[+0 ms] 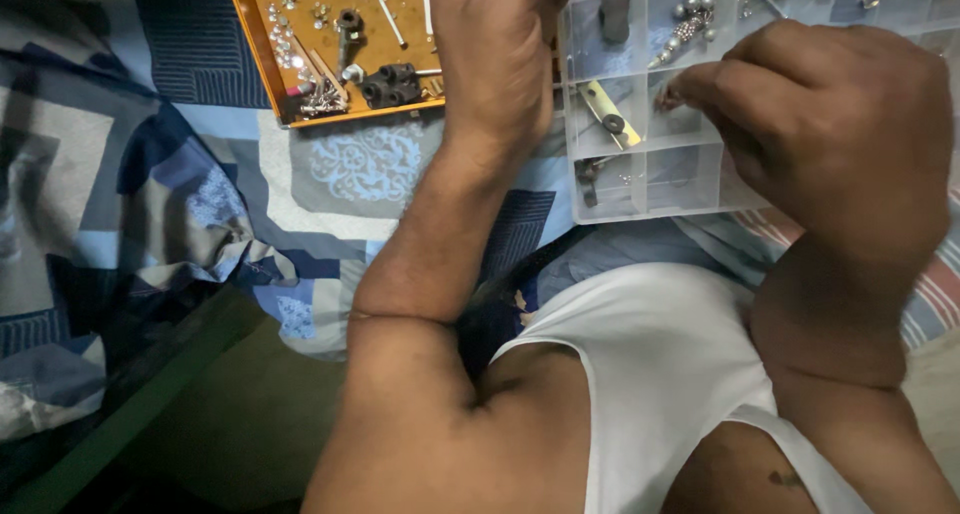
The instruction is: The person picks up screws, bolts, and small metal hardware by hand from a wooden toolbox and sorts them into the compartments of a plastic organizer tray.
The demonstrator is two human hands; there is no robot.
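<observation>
A: One small metal part [668, 96] is pinched between the fingertips of the right hand [835, 124], fingers curled tight around it. Part type can't be resolved, too small.

B: Location?

A: Held just above a compartment of the clear plastic organizer box [700, 189], middle row. Whether it touches the box can't be told.

B: Left hand?

A: Left hand [495, 59] is seen from the back, raised at the box's left edge. Fingertips are cut off by the top of the frame, so grip state can't be told.

B: Box contents?

A: Silver balls and beads [690, 16] are seen in an upper compartment. A yellow strip with a dark washer [608, 112] is lying in the compartment left of the pinched part. A dark cylindrical piece [614, 16] is seen above that. Small dark bits [590, 169] are in the bottom-left cell.

B: Surroundings?

A: An orange tray [262, 64] is placed left of the box, loaded with screws [322, 98], a black fitting [390, 84] and thin rods. Both are resting on a blue patterned bedsheet [150, 204]. A white sleeveless shirt [660, 374] is visible at the bottom.
</observation>
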